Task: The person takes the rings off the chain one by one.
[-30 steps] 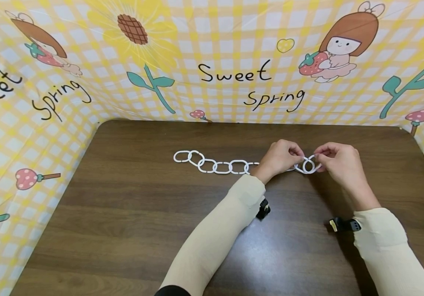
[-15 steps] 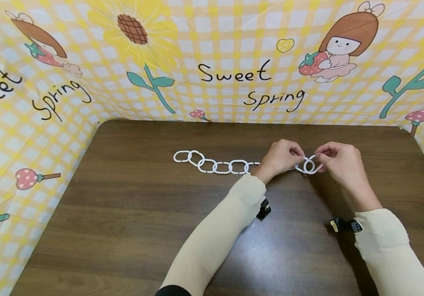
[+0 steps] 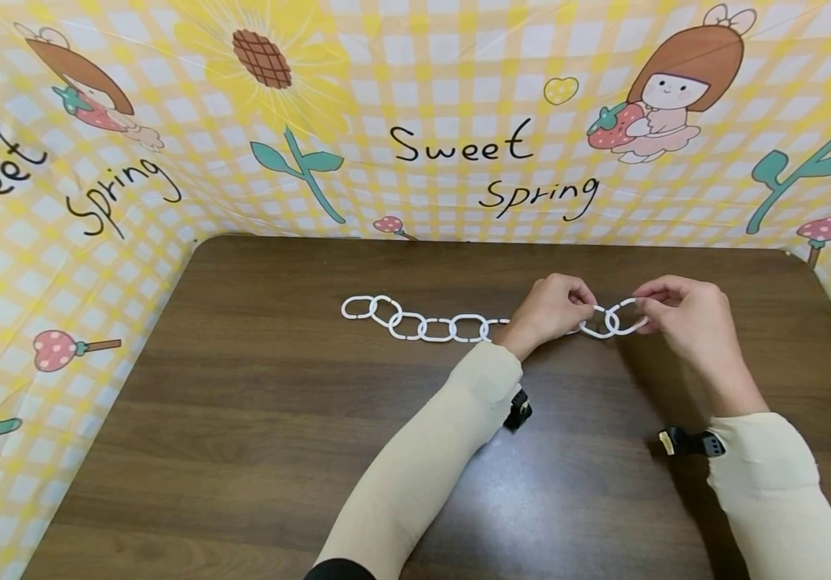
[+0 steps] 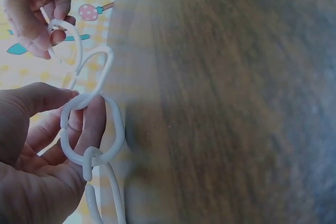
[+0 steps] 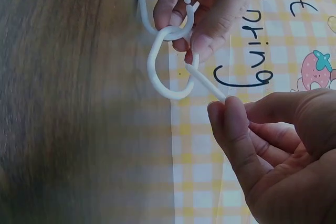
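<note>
A chain of white plastic links (image 3: 451, 329) stretches leftward across the table from my hands. My left hand (image 3: 551, 310) pinches the chain near its right end. In the left wrist view, my left thumb and fingers are at one C-shaped link (image 4: 120, 129), where another link passes through it. My right hand (image 3: 692, 322) pinches the end link (image 3: 633, 331) between thumb and fingertips. That link hooks through the neighbouring link (image 5: 152, 69), and the right wrist view shows it nearly edge-on. Part of the chain is hidden under my left hand and wrist.
The brown wooden table (image 3: 255, 419) ends at the back against a yellow checked cloth (image 3: 357, 185) printed with flowers and lettering. The cloth also rises along the left side. Each wrist carries a small black camera (image 3: 691, 442).
My right hand has moved a little to the right with the end link, so the last two links overlap less. My left hand has stayed nearly still.
</note>
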The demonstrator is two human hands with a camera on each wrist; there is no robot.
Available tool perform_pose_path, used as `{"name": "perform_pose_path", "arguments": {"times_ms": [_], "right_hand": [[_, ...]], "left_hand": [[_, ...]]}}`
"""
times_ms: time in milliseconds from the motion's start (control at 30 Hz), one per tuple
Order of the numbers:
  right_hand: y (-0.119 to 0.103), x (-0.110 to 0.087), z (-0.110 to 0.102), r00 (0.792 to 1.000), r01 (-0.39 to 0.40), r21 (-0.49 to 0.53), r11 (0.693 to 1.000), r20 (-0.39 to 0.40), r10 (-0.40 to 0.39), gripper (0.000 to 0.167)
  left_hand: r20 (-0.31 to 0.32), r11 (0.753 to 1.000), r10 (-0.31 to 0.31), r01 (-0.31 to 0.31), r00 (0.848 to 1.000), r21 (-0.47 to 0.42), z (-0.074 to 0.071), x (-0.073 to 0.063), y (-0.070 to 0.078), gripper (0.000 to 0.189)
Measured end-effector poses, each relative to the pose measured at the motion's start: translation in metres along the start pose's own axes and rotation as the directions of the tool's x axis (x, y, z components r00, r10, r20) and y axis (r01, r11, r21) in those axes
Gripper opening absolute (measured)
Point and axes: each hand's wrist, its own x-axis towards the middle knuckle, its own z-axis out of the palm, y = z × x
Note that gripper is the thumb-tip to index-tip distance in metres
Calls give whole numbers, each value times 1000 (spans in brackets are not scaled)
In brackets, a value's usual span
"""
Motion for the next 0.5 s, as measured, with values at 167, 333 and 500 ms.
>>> {"name": "perform_pose_path", "arguments": {"times_ms": [167,333,500], "right_hand": [[4,1,-4,1000,-7,42,999,9,7,20],[10,3,-9,999,-36,101,994,16,35,21],[15,6,-15,996,-91,170,981,20,89,11]], "left_hand": [[8,1000,-11,11,1000,-15,0,0,-1,11],[15,1000,-19,19,1000,-24,0,0,-1,11],[31,998,-36,37,999,-42,-1,0,1,8]]}}
